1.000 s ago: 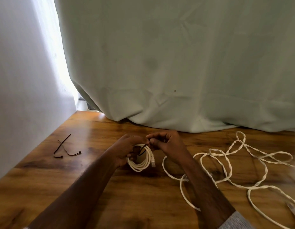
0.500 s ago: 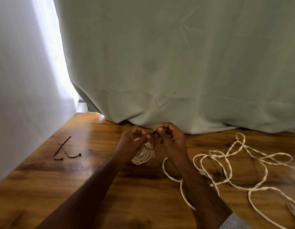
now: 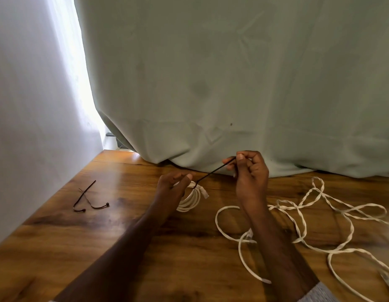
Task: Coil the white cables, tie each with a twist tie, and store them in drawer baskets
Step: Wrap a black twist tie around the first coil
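Observation:
A small coil of white cable (image 3: 192, 199) sits just above the wooden table (image 3: 124, 236), held at its top by my left hand (image 3: 171, 188). A black tie (image 3: 213, 172) runs taut from the coil up and right to my right hand (image 3: 249, 171), which pinches its free end between thumb and fingers. A long loose white cable (image 3: 309, 214) lies tangled over the right part of the table, partly under my right forearm.
Two spare black ties (image 3: 89, 200) lie crossed on the table at the left. A pale green curtain (image 3: 232, 83) hangs down onto the table's back edge. A white wall (image 3: 26, 127) borders the left side.
My right hand has pulled the black tie's end up and to the right, away from the coil, drawing it taut. My left hand stays on the coil.

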`<state>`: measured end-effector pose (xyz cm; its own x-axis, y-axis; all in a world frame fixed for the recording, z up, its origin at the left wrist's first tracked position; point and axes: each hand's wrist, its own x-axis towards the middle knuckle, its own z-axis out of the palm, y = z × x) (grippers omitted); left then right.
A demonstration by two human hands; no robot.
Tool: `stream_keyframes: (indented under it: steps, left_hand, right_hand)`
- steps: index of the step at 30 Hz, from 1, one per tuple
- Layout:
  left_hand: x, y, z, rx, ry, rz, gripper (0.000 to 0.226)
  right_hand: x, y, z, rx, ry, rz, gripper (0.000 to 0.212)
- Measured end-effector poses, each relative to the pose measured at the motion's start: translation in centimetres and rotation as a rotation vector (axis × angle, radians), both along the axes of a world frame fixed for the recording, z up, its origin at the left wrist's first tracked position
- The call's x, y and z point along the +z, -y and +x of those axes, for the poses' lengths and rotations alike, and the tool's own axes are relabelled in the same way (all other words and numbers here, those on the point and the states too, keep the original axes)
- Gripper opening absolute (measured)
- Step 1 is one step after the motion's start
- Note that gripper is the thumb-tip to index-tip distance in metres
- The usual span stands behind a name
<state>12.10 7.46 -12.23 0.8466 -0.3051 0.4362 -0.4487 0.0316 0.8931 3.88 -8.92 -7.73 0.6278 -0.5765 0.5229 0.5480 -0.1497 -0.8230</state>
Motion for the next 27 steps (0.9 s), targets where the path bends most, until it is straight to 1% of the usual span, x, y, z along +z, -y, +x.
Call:
stream_keyframes:
  steps: [3, 6, 9, 12, 16, 18, 19, 21, 23, 25, 27]
  left_hand:
    - [-0.1, 0.1, -0.1, 0.037, 0.106, 0.032, 0.017]
    - [-0.2, 0.1, 0.0, 0.033, 0.089, 0.007, 0.018]
    - [0.0, -0.1, 0.0, -0.038, 0.11, 0.012, 0.014]
    - [-0.1, 0.0, -0.2, -0.147, 0.158, 0.032, 0.008]
    - [-0.2, 0.3, -0.9, -0.215, 0.25, 0.137, 0.013]
    - [-0.4, 0.5, -1.1, -0.183, 0.231, 0.14, 0.01]
    - [-0.4, 0.6, -1.1, -0.162, 0.187, 0.114, 0.01]
    - [-0.5, 0.6, -0.9, -0.124, 0.091, 0.048, 0.007]
    - [-0.5, 0.5, -0.8, -0.099, 0.047, -0.015, 0.004]
    - [-0.3, 0.4, -0.9, -0.081, 0.01, -0.074, 0.008]
    - [0.0, 0.3, -1.0, -0.093, 0.006, -0.099, 0.007]
  right_hand:
    - [0.6, -0.6, -0.5, 0.06, 0.04, 0.007, 0.01]
    - [0.5, -1.7, -0.2, 0.149, 0.042, 0.063, 0.009]
    - [0.6, -1.6, -0.3, 0.186, 0.04, 0.161, 0.009]
    - [1.0, -1.1, -0.6, 0.183, 0.054, 0.207, 0.009]
    - [1.4, -0.8, -0.8, 0.188, 0.073, 0.241, 0.008]
    - [1.4, -0.7, -0.9, 0.23, 0.08, 0.263, 0.007]
    - [1.3, -0.6, -0.9, 0.263, 0.079, 0.271, 0.007]
    - [1.0, -0.7, -0.9, 0.337, 0.07, 0.253, 0.014]
    - [0.5, -1.0, -0.5, 0.373, 0.042, 0.174, 0.023]
    - [-0.1, -1.5, -0.1, 0.365, -0.022, 0.068, 0.028]
    - [-0.7, -2.1, 0.2, 0.345, -0.106, -0.012, 0.033]
